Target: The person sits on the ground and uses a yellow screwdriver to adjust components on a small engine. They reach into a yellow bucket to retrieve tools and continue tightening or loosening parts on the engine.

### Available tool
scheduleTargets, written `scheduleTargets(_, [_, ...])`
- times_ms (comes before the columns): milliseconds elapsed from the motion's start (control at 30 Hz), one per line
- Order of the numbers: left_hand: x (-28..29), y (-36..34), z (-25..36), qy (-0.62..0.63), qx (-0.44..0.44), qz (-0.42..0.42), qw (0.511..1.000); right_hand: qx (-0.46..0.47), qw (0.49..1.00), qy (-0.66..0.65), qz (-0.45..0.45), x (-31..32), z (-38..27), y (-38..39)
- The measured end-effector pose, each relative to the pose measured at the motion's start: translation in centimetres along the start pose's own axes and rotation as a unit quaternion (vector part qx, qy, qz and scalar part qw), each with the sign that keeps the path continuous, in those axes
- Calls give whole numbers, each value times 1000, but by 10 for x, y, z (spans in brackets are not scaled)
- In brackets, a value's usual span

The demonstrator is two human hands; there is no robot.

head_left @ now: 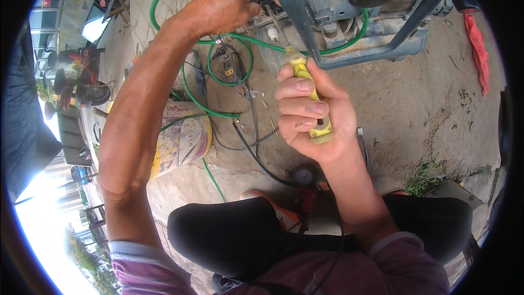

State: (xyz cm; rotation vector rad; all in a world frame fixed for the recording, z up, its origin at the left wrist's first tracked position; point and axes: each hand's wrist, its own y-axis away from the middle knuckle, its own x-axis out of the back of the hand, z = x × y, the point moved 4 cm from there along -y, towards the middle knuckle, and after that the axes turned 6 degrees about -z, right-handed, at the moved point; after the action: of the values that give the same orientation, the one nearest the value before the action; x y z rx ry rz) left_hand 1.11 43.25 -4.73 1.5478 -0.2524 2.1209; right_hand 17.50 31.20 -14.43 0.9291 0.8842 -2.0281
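My right hand (316, 106) is closed around the yellow handle of a screwdriver (297, 61). Its thin shaft slants up and left into a greasy machine (349, 27) with a blue-grey tube frame (292, 8). Up at the machine's left side, my left hand (232, 3) reaches in close to the shaft's far end. The thumb and fingers there are bent together; the frame tube covers the fingertips, so what they grip is hidden. A green hose (256, 39) loops around the machine's near side and passes below my left hand.
Pliers with dark handles (196, 71) and a black-and-yellow electrical device (229, 67) lie on the concrete floor (398, 114) by tangled cables. A dirty bucket (183, 136) stands beside my left forearm. A red cloth-like strip (477, 54) hangs at the right.
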Motion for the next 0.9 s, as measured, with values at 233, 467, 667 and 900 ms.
scheduleTargets(233, [-2,-2,2,-7,2,6,1000,7,999,15,28,10,8,-2])
scheduleTargets(467, [-4,2,-13,-52,-19,11,998,-10,958,201,202,-3,6,4])
scheduleTargets(667, [-6,2,-2,-57,-6,29,998,-8,981,133,142,-13,5,3])
scheduleTargets(900, [-2,-1,1,-6,-9,18,1000,-52,996,-63,-30,-2,5,1])
